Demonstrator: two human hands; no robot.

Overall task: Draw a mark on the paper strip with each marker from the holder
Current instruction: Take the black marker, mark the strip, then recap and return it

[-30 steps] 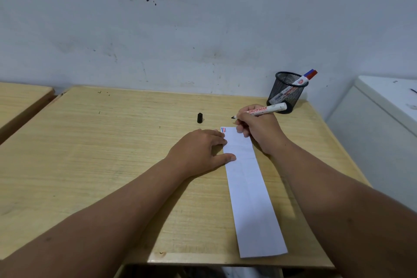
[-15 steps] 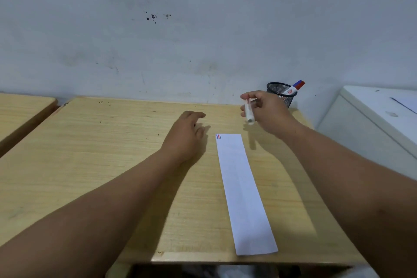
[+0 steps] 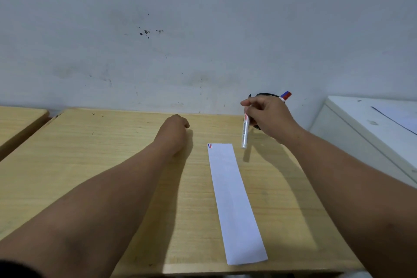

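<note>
Paper strip (image 3: 234, 201), long, narrow and white, lies flat on the wooden table (image 3: 90, 165), running from the near edge away toward the wall and leaning slightly left as it goes. Its far left corner carries a small cluster of short coloured marks (image 3: 210, 146), red and blue, stacked one above another; the rest of the strip is blank. A faint crease runs along its length.

Just right of the strip's far end, the right hand (image 3: 269, 117) is raised above the table with its fingers closed around a white marker (image 3: 245, 130). The marker hangs nearly upright, its blunt lower end just off the strip's far right corner and clear of the paper, with red lettering and dark print along the barrel and its dark tip poking up past the fingers. Its shadow falls on the wood beside the strip.

Behind that hand, at the far right of the table, only the black rim of the holder (image 3: 267, 95) shows, with a marker (image 3: 285, 95) capped in red and blue sticking out of it.

The left hand (image 3: 174, 127) rests on the table well left of the strip, fingers curled under; whether it grips anything cannot be told
</note>
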